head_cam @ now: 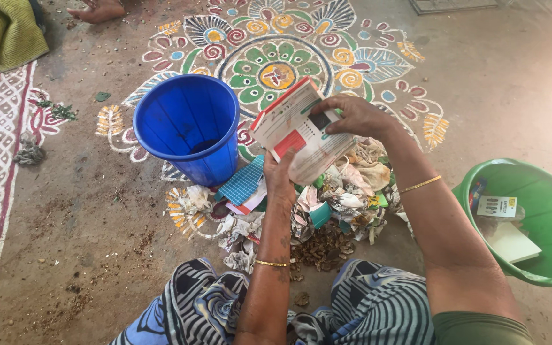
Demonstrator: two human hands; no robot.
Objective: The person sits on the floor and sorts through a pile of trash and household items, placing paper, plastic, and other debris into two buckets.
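Note:
Both my hands hold a flattened white carton [298,128] with red and green print, raised over a heap of crumpled paper scraps [327,204] on the floor. My left hand [280,174] grips the carton's lower edge from beneath. My right hand [356,116] pinches its upper right side. A blue plastic bucket [186,128] stands upright just left of the carton, its mouth open toward me.
A green plastic tub [547,211] at right holds a small box and white paper. A colourful floor drawing [276,57] spreads behind the bucket. Another person's hand [97,9] and a yellow-green cloth [4,29] lie at top left. My patterned skirt [212,306] covers my knees.

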